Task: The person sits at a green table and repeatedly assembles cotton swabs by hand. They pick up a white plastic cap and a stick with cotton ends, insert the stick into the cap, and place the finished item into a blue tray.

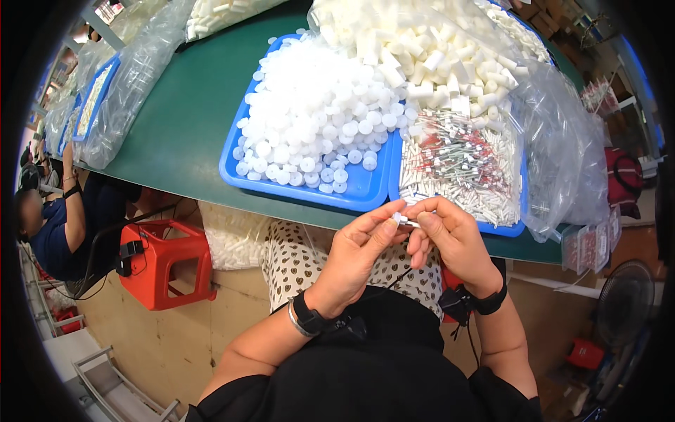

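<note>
In front of my body, over the table's near edge, both hands meet fingertip to fingertip. My left hand (357, 247) pinches a small translucent white disc (397, 217) between thumb and forefinger. A thin white rod-like piece (409, 223) is in the pinch of my right hand (453, 243), its end against or in the disc; which of the two I cannot tell. Just beyond lies a blue tray (309, 197) heaped with similar white discs (316, 105). To its right, a second blue tray (524, 204) holds small white rods and red and green-tinted pieces (457, 158).
Cream foam-like cylinders (436, 60) spill from a clear plastic bag (562, 155) behind the right tray. The table top (183, 105) is green. Left of me stand a red stool (165, 264) and another seated person (63, 225). A black fan (622, 302) is at far right.
</note>
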Demonstrator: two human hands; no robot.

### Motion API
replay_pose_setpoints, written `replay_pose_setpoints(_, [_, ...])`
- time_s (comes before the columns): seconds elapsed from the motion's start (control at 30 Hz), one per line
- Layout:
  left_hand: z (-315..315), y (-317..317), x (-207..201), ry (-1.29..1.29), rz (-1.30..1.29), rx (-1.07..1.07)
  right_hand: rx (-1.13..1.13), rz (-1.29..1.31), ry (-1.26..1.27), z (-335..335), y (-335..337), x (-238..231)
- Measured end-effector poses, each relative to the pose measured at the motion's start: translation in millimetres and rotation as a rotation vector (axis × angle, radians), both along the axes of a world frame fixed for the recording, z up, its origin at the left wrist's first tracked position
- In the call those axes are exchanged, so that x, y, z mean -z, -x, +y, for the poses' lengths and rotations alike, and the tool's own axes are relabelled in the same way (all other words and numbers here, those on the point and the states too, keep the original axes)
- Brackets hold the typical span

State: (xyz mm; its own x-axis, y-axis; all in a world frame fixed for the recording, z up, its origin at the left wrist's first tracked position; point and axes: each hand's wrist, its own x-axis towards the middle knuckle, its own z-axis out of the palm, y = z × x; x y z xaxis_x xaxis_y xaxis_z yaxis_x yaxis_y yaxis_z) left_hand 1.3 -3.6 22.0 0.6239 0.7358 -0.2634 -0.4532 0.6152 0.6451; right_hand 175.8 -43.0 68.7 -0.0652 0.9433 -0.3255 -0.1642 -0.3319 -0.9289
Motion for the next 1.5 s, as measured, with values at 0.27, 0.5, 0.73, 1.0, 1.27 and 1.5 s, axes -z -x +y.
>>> replay_pose_setpoints(0.27, [11.2,5.6,-4.2,0.019,0.002,-0.096,-0.126,-0.83,-0.354,24.2,8.7,-15.6])
replay_pose_setpoints(0.5, [7.6,7.1,-1.8,0.052,0.03,-0.071,0.148,-1.536,-0.714,103.2,-69.4,-22.5])
replay_pose_setpoints(0.73, [5.4,7.3,3.1,0.069,0.038,-0.062,-0.217,-1.504,-0.702,128.1,-72.5,-10.0])
replay_pose_setpoints(1.0, [6.0,8.8,7.2,0.117,0.018,-0.07,-0.304,-1.632,-0.828,117.7,-68.8,-16.7])
replay_pose_setpoints(1.27, [5.8,6.5,6.8,0.131,0.024,-0.064,-0.279,-1.797,-0.905,122.2,-58.9,0.4])
replay_pose_setpoints(1.5, [5.8,10.5,5.2,0.134,0.026,-0.08,-0.232,-1.631,-0.833,123.0,-61.8,-6.6])
